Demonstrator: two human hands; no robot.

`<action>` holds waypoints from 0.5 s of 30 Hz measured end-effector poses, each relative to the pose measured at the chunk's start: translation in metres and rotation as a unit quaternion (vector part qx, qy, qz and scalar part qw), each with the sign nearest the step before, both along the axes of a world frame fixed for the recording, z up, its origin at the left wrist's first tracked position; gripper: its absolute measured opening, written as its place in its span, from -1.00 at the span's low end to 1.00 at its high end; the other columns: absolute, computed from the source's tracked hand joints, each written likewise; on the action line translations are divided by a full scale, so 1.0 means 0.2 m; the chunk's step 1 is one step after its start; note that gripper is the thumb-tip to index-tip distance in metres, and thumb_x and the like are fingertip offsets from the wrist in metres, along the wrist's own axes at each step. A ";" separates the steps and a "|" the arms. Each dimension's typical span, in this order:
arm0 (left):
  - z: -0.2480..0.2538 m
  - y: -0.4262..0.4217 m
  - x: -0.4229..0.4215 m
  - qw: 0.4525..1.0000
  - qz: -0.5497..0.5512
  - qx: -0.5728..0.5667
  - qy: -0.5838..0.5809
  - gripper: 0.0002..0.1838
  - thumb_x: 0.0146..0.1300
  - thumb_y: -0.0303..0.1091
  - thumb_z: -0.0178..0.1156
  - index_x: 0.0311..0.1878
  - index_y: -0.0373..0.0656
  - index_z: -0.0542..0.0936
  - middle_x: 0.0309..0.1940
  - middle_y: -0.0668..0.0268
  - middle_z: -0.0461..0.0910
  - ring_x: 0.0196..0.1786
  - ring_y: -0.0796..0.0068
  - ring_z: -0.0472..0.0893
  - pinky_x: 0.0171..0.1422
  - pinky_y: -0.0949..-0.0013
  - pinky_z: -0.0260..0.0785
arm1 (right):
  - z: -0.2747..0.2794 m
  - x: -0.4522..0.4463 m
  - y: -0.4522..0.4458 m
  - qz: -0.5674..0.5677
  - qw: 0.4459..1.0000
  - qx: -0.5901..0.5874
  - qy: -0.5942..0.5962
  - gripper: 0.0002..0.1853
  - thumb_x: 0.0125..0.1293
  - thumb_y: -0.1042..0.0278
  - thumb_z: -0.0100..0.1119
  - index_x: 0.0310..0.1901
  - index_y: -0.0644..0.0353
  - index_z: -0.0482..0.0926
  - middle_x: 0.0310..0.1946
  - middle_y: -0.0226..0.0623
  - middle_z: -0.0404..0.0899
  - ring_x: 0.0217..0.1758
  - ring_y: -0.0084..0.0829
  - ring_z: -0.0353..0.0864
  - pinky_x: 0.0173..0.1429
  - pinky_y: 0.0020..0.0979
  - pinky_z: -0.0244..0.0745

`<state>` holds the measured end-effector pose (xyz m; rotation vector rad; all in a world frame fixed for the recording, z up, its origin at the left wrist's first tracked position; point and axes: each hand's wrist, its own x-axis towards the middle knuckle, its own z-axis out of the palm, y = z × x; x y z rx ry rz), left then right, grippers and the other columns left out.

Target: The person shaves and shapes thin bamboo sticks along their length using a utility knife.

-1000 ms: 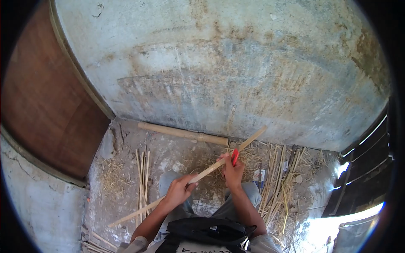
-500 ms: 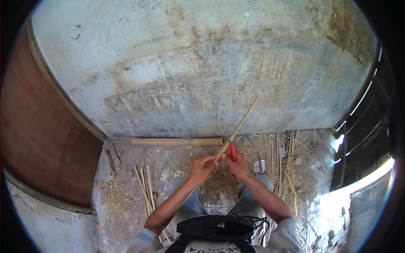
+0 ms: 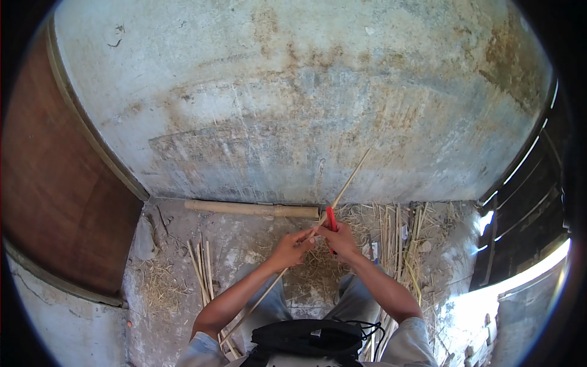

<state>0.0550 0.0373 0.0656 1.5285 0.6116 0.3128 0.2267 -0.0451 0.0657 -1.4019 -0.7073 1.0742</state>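
Note:
A long, thin bamboo strip (image 3: 350,181) runs slantwise through both hands, its upper end pointing up and right towards the wall. My left hand (image 3: 291,249) is closed around the strip, and the strip's lower length passes down and left past my leg. Close beside it, my right hand (image 3: 341,240) grips a red-handled knife (image 3: 331,219) against the strip. The knife's blade is too small to make out. Both hands are almost touching, in front of my knees.
A thick bamboo pole (image 3: 251,209) lies along the foot of the wall. Bamboo strips (image 3: 396,244) lie to the right, more strips (image 3: 204,269) to the left. Shavings (image 3: 160,284) litter the floor. A black bag (image 3: 306,337) sits at my waist.
The strip has slid down and left through my hands, so more of its lower length shows below my left hand. The view has shifted slightly.

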 end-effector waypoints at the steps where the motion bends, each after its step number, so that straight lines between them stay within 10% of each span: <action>1: -0.01 -0.01 0.00 1.000 0.003 0.001 -0.001 -0.55 0.48 -0.19 0.11 0.38 -0.02 0.47 -0.35 0.37 0.59 -0.64 0.72 0.42 -0.60 0.49 0.24 | 0.00 0.00 0.00 0.003 1.000 0.001 -0.001 -0.81 0.33 0.22 0.36 -0.26 0.17 0.66 -0.57 -0.60 0.52 -0.61 -0.77 0.27 -0.56 -0.56 0.08; 15: -0.14 0.10 0.05 0.995 0.019 -0.061 0.076 -0.56 0.55 -0.10 -0.01 0.42 0.06 0.43 -0.49 0.39 0.52 -0.59 0.64 0.43 -0.55 0.47 0.23 | -0.13 0.01 0.13 -0.004 0.987 -0.018 -0.160 -0.61 0.33 0.01 0.33 -0.24 0.27 0.69 -0.53 -0.56 0.51 -0.44 -0.68 0.37 -0.35 -0.48 0.30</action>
